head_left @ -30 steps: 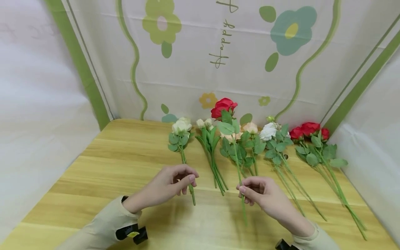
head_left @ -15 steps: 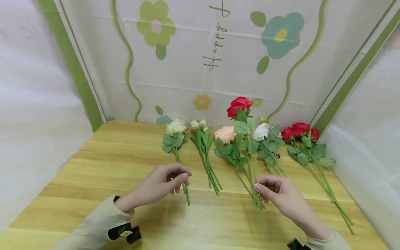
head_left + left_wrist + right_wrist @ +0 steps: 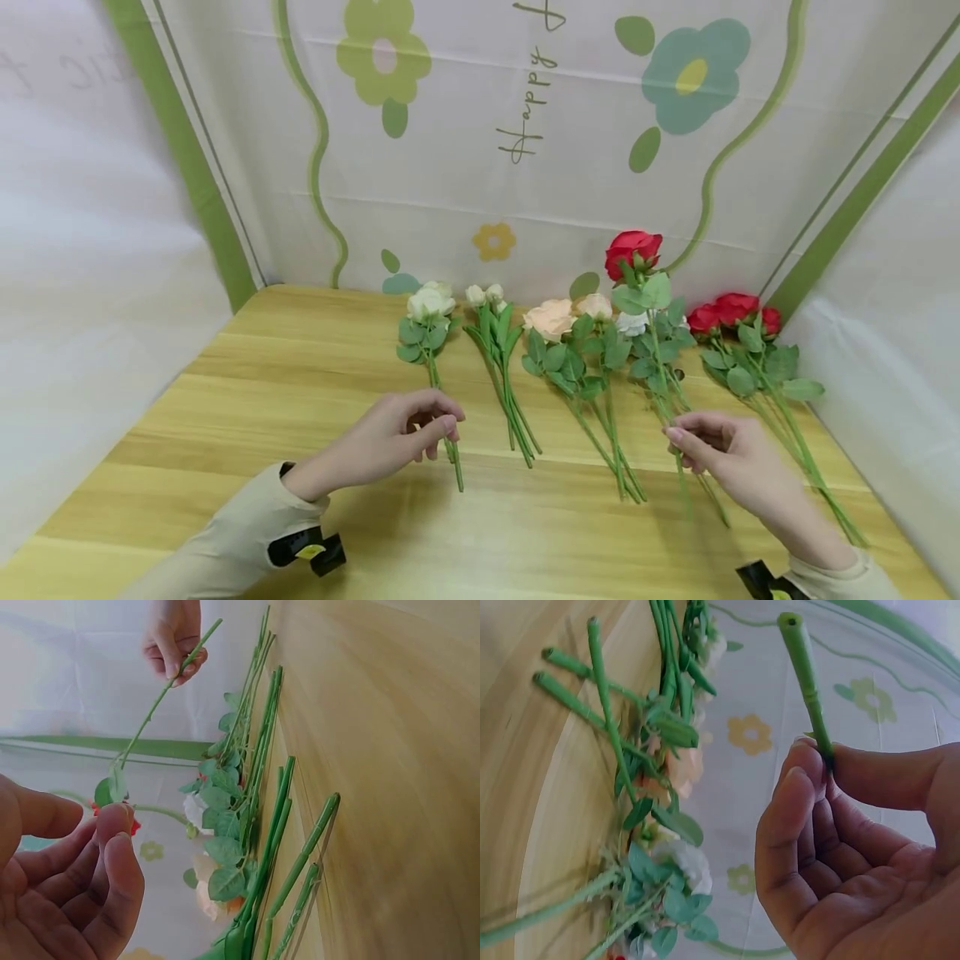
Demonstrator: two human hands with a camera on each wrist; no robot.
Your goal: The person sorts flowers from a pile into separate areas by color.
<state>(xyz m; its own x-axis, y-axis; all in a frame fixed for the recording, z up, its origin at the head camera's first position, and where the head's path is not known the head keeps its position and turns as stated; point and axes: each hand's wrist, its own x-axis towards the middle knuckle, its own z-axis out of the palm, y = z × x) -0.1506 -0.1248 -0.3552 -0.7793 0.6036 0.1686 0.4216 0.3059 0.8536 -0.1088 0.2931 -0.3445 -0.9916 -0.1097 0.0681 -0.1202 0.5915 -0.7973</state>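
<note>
My right hand [image 3: 738, 458] pinches the green stem of a red rose [image 3: 633, 253] between thumb and fingers. The rose is held upright above the table, its leaves overlapping the white roses [image 3: 632, 323] behind. In the right wrist view the cut end of the held stem [image 3: 802, 671] sticks out past the fingertips. My left hand [image 3: 397, 437] hovers with loosely curled fingers and holds nothing. Below and behind it lies a cream-white rose [image 3: 430, 303], apart from the fingers as the left wrist view shows.
Bunches lie side by side along the table's back: white tulips [image 3: 504, 358], peach roses [image 3: 550, 320], the white roses and red roses [image 3: 733, 308] at the right. Their stems point toward the front of the wooden table [image 3: 262, 400]. A printed cloth [image 3: 435, 167] hangs behind.
My right hand has carried the red rose to the right, from in front of the peach roses to in front of the white ones. The left hand stays about where it was.
</note>
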